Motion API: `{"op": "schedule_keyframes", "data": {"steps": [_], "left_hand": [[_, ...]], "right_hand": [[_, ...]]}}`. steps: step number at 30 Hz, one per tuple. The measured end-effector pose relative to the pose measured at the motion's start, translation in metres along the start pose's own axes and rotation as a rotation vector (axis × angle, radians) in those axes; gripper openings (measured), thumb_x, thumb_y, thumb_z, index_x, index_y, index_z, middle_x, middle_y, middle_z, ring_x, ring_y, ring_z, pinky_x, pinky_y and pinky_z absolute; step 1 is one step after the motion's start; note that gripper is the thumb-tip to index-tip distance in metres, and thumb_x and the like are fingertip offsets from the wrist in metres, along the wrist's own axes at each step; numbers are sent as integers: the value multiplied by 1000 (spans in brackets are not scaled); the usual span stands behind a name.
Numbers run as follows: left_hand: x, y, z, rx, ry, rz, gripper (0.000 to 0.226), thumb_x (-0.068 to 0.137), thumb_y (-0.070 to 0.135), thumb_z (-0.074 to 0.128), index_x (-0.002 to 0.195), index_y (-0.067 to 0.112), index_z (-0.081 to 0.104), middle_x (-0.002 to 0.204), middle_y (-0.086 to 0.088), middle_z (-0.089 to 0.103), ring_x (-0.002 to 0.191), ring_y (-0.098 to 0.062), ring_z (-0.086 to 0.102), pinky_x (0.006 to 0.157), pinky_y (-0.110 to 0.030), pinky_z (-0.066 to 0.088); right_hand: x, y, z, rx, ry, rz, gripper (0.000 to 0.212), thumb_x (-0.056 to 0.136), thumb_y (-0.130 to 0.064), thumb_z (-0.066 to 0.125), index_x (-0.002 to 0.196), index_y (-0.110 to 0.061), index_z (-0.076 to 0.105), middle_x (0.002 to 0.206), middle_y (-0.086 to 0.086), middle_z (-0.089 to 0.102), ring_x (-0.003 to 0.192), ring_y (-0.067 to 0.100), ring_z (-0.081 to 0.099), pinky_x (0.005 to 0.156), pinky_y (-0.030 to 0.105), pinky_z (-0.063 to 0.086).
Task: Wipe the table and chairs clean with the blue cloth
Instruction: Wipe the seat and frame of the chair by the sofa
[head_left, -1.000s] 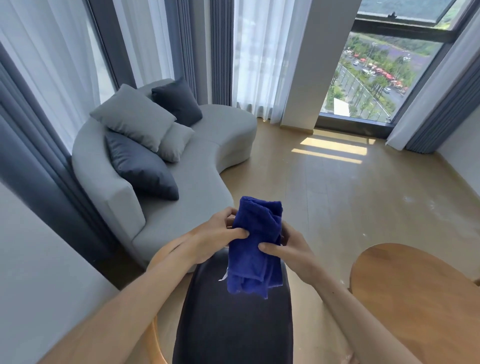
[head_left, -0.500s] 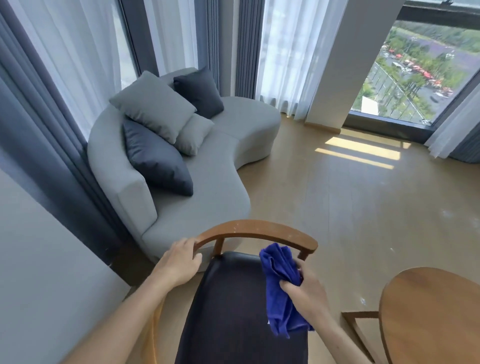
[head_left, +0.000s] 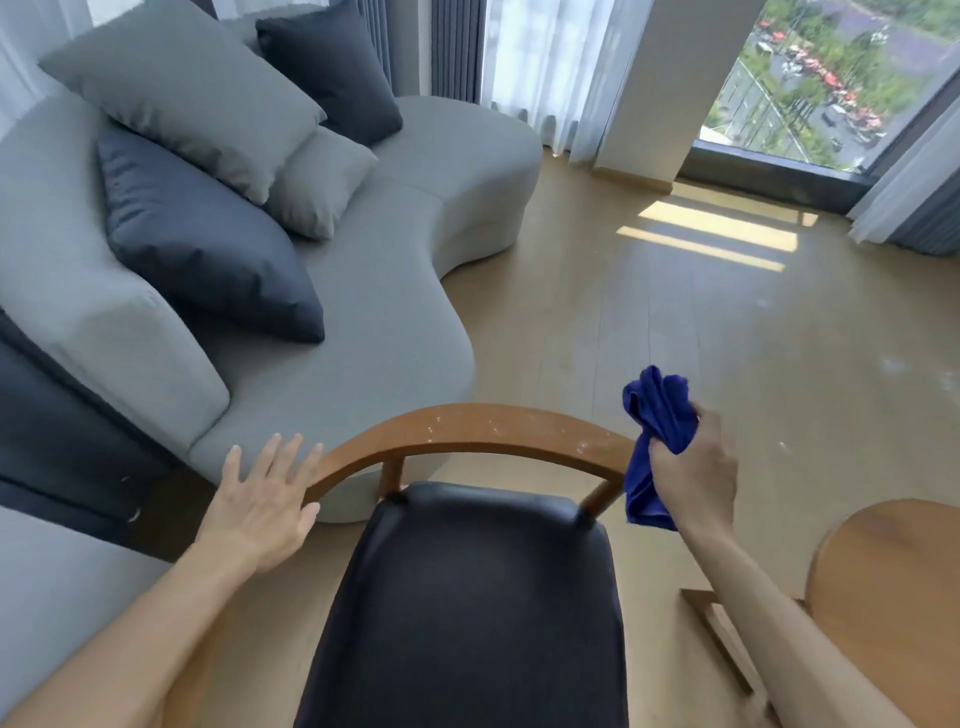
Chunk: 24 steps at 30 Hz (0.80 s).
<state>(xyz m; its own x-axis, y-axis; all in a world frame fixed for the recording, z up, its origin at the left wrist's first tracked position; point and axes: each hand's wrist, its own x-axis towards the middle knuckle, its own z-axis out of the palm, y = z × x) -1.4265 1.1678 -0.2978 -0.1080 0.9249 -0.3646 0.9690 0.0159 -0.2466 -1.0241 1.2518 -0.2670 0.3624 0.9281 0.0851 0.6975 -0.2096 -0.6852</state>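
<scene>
At the right end of the chair's (head_left: 457, 597) curved wooden backrest (head_left: 467, 431), the right hand (head_left: 696, 467) clenches the blue cloth (head_left: 657, 415) in a loose bunch, fingers wrapped round its middle so that one wad pokes up above the fist and a tail hangs below, just beside the rail's end. The left hand (head_left: 262, 499) is flat and spread, fingers straight, its thumb side against the left end of the rail; it grips nothing.

The cloth looks soft, light and limp: it will fold and flop wherever it is not supported, so a bunched grip gives little flat wiping face. Judging by this, it would handle better gathered into a pad under the palm and pressed down on the wood, rather than pinched by a corner. It is in no way fragile or slippery.

The rail shows pale specks along its top, which the cloth has yet to take off. The dark seat looks smooth. A round wooden table (head_left: 893, 597) sits at the lower right, near the right forearm.
</scene>
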Motion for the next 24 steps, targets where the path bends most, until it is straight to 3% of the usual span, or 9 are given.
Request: {"op": "schedule_keyframes", "data": {"steps": [4,6,8,11,14,17,20,24], "left_hand": [[22,-5,28,54,-37,69,63,103,34,20,148,25,-23,162,-5,-8,149,-27,-7,116,-54,8],[28,-7,37,13,-10,90,65,102,30,22,143,25,-27,162,-5,-5,149,-27,-3,117,-53,11],[30,-9,43,-16,9,109,65,102,29,24,146,25,-24,162,-4,-2,149,-26,0,117,-50,13],[31,-11,51,-87,87,135,67,100,25,34,150,24,-11,161,-4,10,148,-26,12,115,-48,22],[30,-13,57,-110,125,154,74,94,18,48,147,23,-4,158,-6,25,144,-26,26,111,-46,32],[31,-14,57,-106,114,156,79,91,15,54,148,22,-1,156,-5,29,143,-25,30,110,-43,34],[32,-16,59,-113,142,158,86,81,11,66,148,20,13,149,-7,42,136,-26,42,102,-42,43],[35,-17,62,-143,172,156,87,71,11,77,147,16,35,142,-9,51,128,-27,51,97,-43,48]], "right_hand": [[27,22,43,-271,-123,-82,60,85,-25,68,138,-11,44,125,19,50,114,36,45,93,41,39],[35,28,55,-497,-126,-222,56,82,-41,68,131,-18,53,122,16,53,112,36,44,93,44,36],[38,33,61,-578,-124,-271,54,79,-51,69,125,-25,57,132,13,48,120,36,41,96,49,34],[32,39,69,-464,-183,-213,58,80,-47,70,130,-28,50,149,9,34,125,37,42,95,51,42],[20,43,83,-456,-49,-229,56,81,-33,71,131,-22,50,142,13,44,109,41,53,81,50,50],[9,25,109,-413,48,-165,53,77,-19,71,127,-18,54,133,18,51,101,45,56,78,51,48],[-14,-21,158,-401,20,-281,53,73,-20,69,124,-20,55,133,17,53,104,41,56,78,46,47],[-75,-108,237,-281,-135,-482,49,74,-28,61,122,-26,55,137,11,50,117,34,50,90,45,44]]}}
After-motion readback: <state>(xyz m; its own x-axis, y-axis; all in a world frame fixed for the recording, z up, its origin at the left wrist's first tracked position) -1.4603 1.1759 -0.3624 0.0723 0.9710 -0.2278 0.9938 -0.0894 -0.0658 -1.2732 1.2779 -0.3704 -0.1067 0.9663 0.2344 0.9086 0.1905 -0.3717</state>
